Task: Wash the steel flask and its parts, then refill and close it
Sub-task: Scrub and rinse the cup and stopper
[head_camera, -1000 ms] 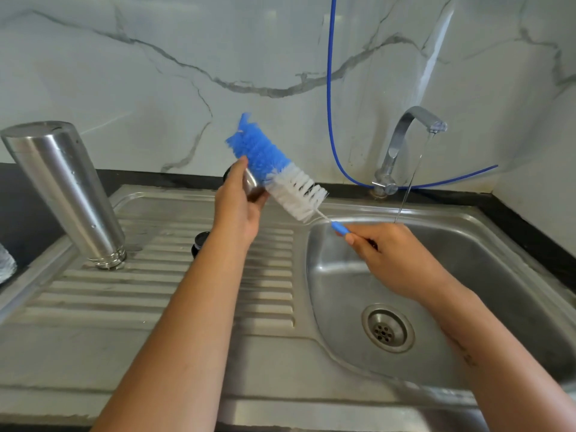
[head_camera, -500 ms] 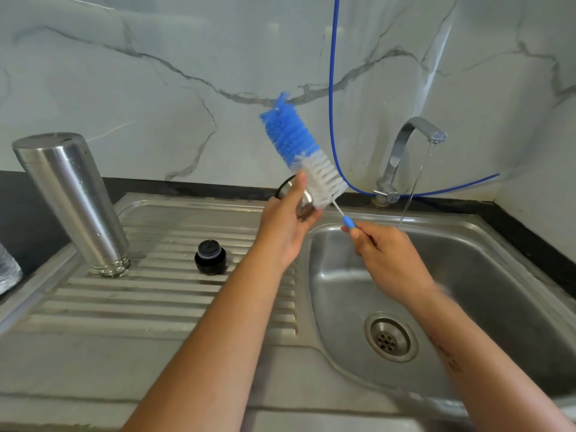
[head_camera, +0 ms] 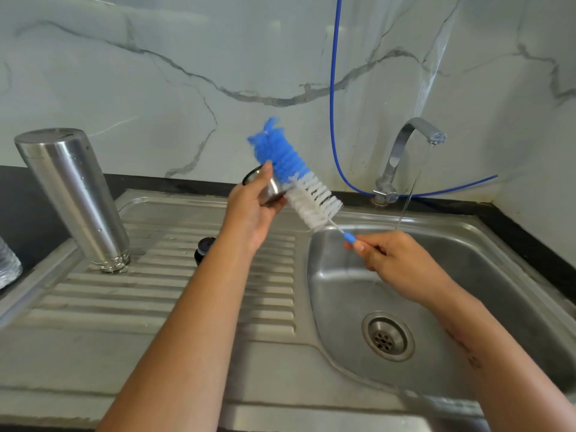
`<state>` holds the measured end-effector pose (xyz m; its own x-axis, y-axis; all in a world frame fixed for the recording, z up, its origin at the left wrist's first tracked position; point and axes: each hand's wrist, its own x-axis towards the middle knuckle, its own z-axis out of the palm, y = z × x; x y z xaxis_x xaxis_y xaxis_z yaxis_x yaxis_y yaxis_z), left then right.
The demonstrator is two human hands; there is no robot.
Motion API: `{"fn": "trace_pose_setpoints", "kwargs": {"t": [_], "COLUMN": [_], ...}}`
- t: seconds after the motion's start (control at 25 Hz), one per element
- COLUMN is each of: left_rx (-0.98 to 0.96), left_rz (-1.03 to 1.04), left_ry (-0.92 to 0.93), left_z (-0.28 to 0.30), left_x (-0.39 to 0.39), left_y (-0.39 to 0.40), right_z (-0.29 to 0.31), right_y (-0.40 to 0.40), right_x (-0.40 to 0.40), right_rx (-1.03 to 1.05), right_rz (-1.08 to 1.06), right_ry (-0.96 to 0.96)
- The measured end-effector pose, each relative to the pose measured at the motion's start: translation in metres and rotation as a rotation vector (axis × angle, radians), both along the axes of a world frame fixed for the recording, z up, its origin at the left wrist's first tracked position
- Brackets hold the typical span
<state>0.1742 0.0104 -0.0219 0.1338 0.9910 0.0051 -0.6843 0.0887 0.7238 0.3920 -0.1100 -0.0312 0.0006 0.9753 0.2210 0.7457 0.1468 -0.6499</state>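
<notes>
The steel flask body (head_camera: 73, 198) stands upside down on the draining board at the left. My left hand (head_camera: 249, 210) holds the small steel cup lid (head_camera: 268, 187) above the board. My right hand (head_camera: 396, 260) grips the thin handle of a blue and white bottle brush (head_camera: 296, 176), whose bristles press against the side of the cup lid. A black stopper (head_camera: 204, 249) sits on the ribs, partly hidden behind my left forearm.
A thin stream of water runs from the steel tap (head_camera: 405, 151) into the sink bowl (head_camera: 343, 275) with its drain (head_camera: 388, 336). A blue hose (head_camera: 333, 104) hangs down the marble wall. A clear plastic item (head_camera: 7, 266) shows at the left edge.
Both hands drifted right and then back a little with the cup lid and brush. The brush has tilted and slid along the lid's side. The view shifted slightly.
</notes>
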Motion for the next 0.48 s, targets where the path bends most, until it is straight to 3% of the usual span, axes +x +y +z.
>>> {"fn": "trace_pose_setpoints", "kwargs": {"t": [0.32,0.48], "left_rx": [-0.029,-0.033], "left_rz": [0.052,-0.025], "left_ry": [0.094,0.076], "left_z": [-0.003,-0.003], "left_x": [0.005,0.017], "left_y": [0.002,-0.005], "right_z": [-0.005,-0.008], "right_y": [0.003,0.007], "right_x": [0.005,-0.001], "right_rx": [0.034,0.1], "right_rz": [-0.078,-0.096], "right_ry": [0.137,0.011]}}
